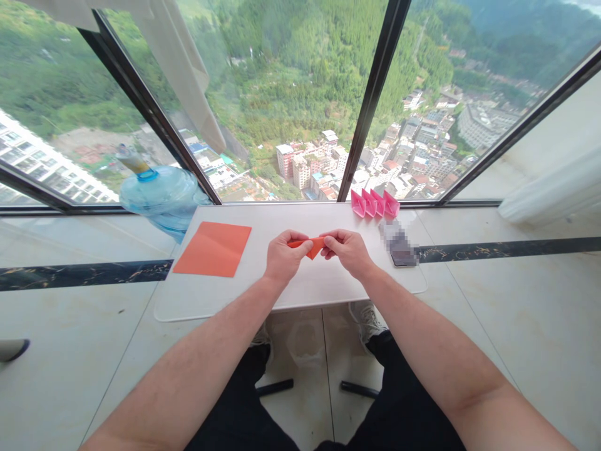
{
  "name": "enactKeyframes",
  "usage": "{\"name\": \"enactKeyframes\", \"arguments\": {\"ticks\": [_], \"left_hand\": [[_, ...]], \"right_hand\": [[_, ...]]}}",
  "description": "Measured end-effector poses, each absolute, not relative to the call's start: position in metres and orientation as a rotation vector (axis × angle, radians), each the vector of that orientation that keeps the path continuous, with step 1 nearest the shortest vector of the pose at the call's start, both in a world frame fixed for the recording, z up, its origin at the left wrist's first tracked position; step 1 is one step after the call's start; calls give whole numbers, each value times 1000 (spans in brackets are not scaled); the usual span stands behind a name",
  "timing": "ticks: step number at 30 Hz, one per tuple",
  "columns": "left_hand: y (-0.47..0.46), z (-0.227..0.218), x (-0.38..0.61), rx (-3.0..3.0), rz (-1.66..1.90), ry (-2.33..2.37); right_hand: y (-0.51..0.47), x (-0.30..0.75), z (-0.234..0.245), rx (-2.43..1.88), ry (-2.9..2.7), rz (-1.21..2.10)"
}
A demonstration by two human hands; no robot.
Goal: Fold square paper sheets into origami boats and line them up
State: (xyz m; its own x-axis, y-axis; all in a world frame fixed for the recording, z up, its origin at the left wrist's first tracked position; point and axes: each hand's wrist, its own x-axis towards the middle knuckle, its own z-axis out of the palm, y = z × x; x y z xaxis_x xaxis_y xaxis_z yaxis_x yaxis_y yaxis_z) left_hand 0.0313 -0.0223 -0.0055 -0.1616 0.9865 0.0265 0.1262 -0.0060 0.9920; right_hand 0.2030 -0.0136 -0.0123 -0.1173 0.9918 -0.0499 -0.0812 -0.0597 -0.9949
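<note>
Both hands meet over the middle of a small white table (300,291). My left hand (283,255) and my right hand (347,249) each pinch one end of a small folded orange paper piece (313,245), held just above the tabletop. The fingers of both hands are closed on it. A flat orange paper sheet (213,248) lies on the table to the left of my left hand. Three folded pink paper pieces (374,203) stand in a row at the table's far right edge.
A phone (399,245) lies on the table right of my right hand. A large blue water bottle (160,197) lies on the floor by the window at the left. Window frames stand close behind the table. Pale tiled floor surrounds it.
</note>
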Motion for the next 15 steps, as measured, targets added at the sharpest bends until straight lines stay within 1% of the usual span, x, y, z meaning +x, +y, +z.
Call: {"name": "enactKeyframes", "arguments": {"ticks": [5,10,13,15], "left_hand": [[-26,-3,34,1245,1290,1429],[-25,-4,36,1155,1309,1382],[-23,-6,37,1009,1340,1298],[-23,-8,38,940,1296,1195]], "right_hand": [[-15,202,-12,-1123,-1289,1339],[-16,200,-10,-1157,-1258,1320],[-16,200,-9,-1153,-1229,1323],[-17,200,-8,-1157,-1212,1315]]}}
